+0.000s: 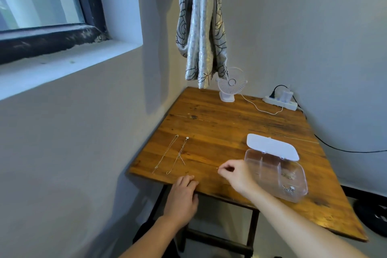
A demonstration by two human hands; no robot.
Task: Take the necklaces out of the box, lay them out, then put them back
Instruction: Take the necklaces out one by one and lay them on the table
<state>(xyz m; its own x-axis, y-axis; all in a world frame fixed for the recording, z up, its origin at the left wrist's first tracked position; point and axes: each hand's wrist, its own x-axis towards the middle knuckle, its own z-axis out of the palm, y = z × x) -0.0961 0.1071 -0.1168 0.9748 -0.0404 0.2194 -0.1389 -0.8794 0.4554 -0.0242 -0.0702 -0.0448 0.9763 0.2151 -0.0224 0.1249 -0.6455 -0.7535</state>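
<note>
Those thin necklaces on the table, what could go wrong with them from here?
The two laid-out necklaces lie close together near the table's left edge, so a brush from the left hand could tangle them or knock one off. Whatever the right hand pinches is too fine to see; it could snag. The box stands open near the front edge.
</note>
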